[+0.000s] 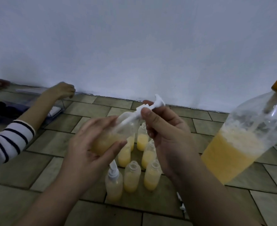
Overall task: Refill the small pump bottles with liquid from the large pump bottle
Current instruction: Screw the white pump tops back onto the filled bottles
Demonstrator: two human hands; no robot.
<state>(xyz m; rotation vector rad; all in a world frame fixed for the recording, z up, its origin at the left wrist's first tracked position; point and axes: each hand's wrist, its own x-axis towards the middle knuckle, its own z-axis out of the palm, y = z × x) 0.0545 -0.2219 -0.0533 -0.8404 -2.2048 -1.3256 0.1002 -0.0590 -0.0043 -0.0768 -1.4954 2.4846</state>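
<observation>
My left hand [92, 144] holds a small clear bottle [111, 137] partly filled with yellow liquid, tilted toward the right. My right hand [165, 132] pinches a white pump head [149, 106] whose tube reaches into that bottle's neck. On the tiled floor below stand several small bottles [133, 178] with yellow liquid and open necks. One small bottle [114, 185] at the front left carries a white pump. At the right stands the large clear bottle [242, 147], about half full of yellow liquid, with an orange top.
Another person's arm in a striped sleeve [9, 142] reaches across the floor at the left, its hand [63, 90] near the white wall. A clear box with dark things [7, 106] lies there. Small white parts [182, 207] lie on the tiles near my right forearm.
</observation>
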